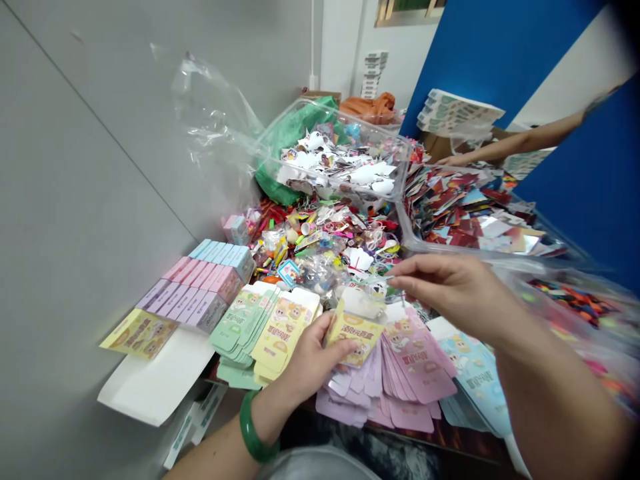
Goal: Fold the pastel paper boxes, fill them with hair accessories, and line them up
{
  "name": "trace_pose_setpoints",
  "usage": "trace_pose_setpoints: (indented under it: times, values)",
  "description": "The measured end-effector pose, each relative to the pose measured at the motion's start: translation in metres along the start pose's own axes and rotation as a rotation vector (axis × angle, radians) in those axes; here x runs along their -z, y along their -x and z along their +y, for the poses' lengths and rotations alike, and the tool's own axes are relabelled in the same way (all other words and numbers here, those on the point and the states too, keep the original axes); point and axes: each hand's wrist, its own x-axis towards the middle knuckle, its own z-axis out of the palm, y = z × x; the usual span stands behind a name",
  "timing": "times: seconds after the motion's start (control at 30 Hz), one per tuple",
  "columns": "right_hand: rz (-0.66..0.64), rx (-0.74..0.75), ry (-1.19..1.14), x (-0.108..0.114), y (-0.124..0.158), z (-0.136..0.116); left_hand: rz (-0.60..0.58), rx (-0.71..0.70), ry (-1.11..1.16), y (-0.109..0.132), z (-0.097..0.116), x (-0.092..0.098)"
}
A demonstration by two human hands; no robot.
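At the counter [440,437], head view: the left hand [311,355] grips a yellow carton [354,338] between thumb and fingers. Advisable, in this judgement: a light grip, walls uncrushed, upper end kept unobstructed. The carton sits within the left hand, below and left of the right hand [455,288], apart from it. The right fingertips are drawn together; whether they pinch anything cannot be told.
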Motion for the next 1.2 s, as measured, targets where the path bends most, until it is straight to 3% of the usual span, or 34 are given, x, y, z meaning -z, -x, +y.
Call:
trace_pose_setpoints:
  times: [0.17,0.3,0.4,0.47,0.53,0.6,0.7,0.77,0.87,1.03,1.2]
  values:
    - [-0.102,0.143,0.275,-0.024,0.005,-0.003,-0.005,-0.021,0.021,0.002,0.001,-0.003]
    - [-0.127,0.131,0.419,-0.038,0.009,-0.008,0.001,-0.064,0.011,0.001,-0.004,-0.003]
    - [-0.233,0.166,0.357,-0.038,0.015,-0.014,0.014,-0.099,0.001,0.0,-0.006,-0.003]
    - [-0.193,0.177,0.25,-0.031,0.018,-0.014,0.016,-0.103,0.013,0.0,-0.006,-0.003]
    - [-0.041,0.099,0.127,-0.022,0.02,-0.007,0.016,-0.101,0.047,0.0,-0.006,-0.004]
    - [0.037,-0.089,-0.031,-0.018,0.023,0.004,0.019,-0.099,0.088,-0.001,-0.007,-0.004]
    - [-0.096,-0.42,-0.384,-0.024,0.028,0.025,0.006,-0.103,0.126,-0.003,-0.011,-0.005]
    - [-0.152,-0.554,-0.626,-0.035,0.032,0.034,-0.015,-0.11,0.118,-0.005,-0.015,-0.006]
    - [-0.148,-0.619,-0.839,-0.052,0.037,0.039,-0.012,-0.129,0.024,-0.009,-0.022,-0.007]
    - [-0.152,-0.645,-0.858,-0.065,0.035,0.041,-0.005,-0.158,-0.148,-0.009,-0.023,-0.003]
    - [-0.116,-0.642,-0.794,-0.069,0.032,0.043,-0.088,-0.126,0.029,-0.002,-0.009,0.004]
